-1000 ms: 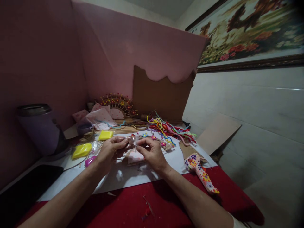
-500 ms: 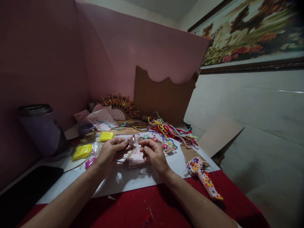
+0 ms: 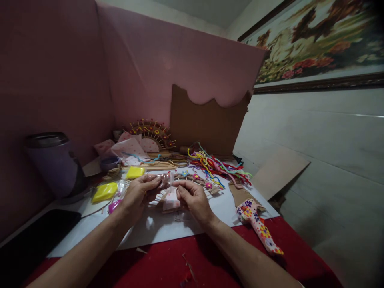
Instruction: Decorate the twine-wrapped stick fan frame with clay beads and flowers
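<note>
While left fingers [image 3: 154, 183] pinch packet [image 3: 164, 180], right fingers [image 3: 183, 184] at its edge

1. On your left stands a purple tumbler [image 3: 55, 168].
2. Near left, you have a flat black object [image 3: 39, 234].
3. A framed picture [image 3: 318, 52] hangs on your right wall [image 3: 288, 128].

Clear plastic bag [image 3: 164, 179] | small, thin and glossy; reddish brown through most of its length, colourless toward one end | creased, partly covered at left; open or sealed, not discernible | held raised, running roughly left to right, colourless end rightward | below and slightly left of frame centre
</note>
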The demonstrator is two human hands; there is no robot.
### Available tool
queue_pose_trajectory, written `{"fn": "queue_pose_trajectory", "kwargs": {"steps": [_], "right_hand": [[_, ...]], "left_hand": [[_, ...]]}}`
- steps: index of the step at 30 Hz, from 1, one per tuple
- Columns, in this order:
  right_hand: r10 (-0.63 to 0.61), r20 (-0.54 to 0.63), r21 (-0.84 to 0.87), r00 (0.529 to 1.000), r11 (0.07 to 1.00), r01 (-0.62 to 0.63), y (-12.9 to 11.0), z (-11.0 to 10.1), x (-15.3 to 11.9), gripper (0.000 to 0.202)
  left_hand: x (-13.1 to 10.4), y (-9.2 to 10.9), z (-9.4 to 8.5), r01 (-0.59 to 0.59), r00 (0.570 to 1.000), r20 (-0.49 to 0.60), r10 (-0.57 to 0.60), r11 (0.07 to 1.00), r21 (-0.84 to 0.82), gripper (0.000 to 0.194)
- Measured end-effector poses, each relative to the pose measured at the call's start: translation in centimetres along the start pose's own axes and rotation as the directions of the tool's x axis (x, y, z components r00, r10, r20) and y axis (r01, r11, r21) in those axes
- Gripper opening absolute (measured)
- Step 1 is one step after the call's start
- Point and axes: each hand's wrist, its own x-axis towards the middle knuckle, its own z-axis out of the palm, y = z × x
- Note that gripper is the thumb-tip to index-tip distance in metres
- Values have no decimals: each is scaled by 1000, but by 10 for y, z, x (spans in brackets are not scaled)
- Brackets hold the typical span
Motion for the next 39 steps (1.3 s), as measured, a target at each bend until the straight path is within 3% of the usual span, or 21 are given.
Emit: {"fn": "queue_pose_trajectory", "kwargs": {"steps": [5, 8, 11, 14, 17, 20, 25, 29, 35, 39], "right_hand": [[-127, 22, -198, 992, 972, 129, 3, 0, -2, 27], [-268, 112, -383, 957, 877, 290, 5, 1, -4, 35], [-321, 192, -465, 927, 802, 374, 6, 1, -5, 39], [-258, 110, -368, 960, 886, 280, 3, 0, -4, 28], [-107, -58, -102, 993, 990, 101, -1, -2, 0, 23], [24, -134, 96, 991, 995, -11, -5, -4, 5, 34], [149, -194, 250, 970, 963, -98, -11, -7, 9, 47], [118, -174, 314, 978, 948, -59, -11, -9, 10, 37], [64, -50, 111, 997, 992, -58, -3, -10, 10, 36], [75, -8, 165, 997, 984, -73, -3, -8, 8, 34]], "left_hand": [[-3, 4, 3, -4, 999, -46, 1, 998, -61, 12], [-2, 2, 1, -3, 1000, -30, 2, 999, -53, 16], [1, -3, -2, -12, 1000, 28, 12, 1000, -13, 19], [2, -5, -3, -30, 998, 50, 30, 999, -11, 19], [1, -3, -1, -50, 998, 23, 50, 998, -29, 21], [0, 1, 1, -52, 999, -12, 51, 998, -36, 22], [3, 11, -3, -135, 983, -134, 128, 990, -48, 25], [5, 16, -10, -176, 972, -164, 171, 984, -18, 31], [-5, 19, 0, -76, 997, -10, 76, 996, -56, 31], [-7, 15, 3, -43, 996, 73, 48, 997, -64, 29]]}}
